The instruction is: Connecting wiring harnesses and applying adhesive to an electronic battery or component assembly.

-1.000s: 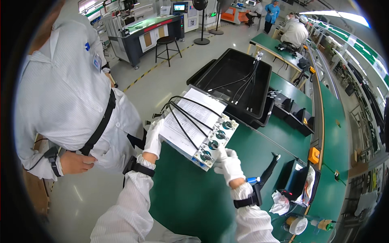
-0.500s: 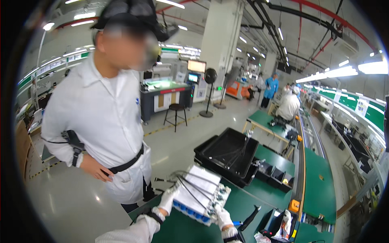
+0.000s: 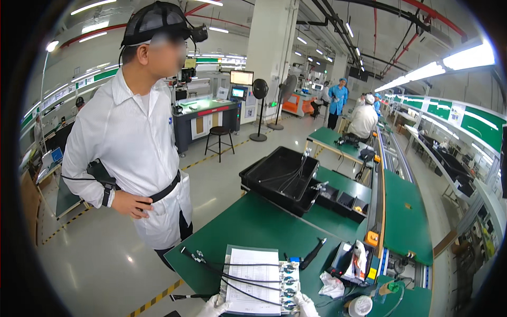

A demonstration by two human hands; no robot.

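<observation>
A flat, light-coloured fixture [image 3: 291, 281] with a row of dark round connectors along its right side lies low in the view. On top of it rests a printed paper sheet [image 3: 253, 274], crossed by several black cables [image 3: 232, 276] whose ends reach out to the left. My left hand [image 3: 214, 306], white-gloved, grips the fixture's near left edge. At its near right edge, beside the connectors, my gloved right hand [image 3: 305, 305] is closed on it. Both hands are partly cut off by the lower edge.
Stacked black trays [image 3: 282, 177] holding cables stand at the far table edge, beside small black bins [image 3: 343, 201]. A black-handled tool [image 3: 315, 252] lies right of the fixture, near a box of supplies [image 3: 354, 261] and a white-lidded jar [image 3: 360, 305]. A person in white [image 3: 137, 148] stands at left.
The fixture with sheet and cables has come nearer to me and turned, so its connectors now line the right side. Both hands moved with it. The view has shifted too.
</observation>
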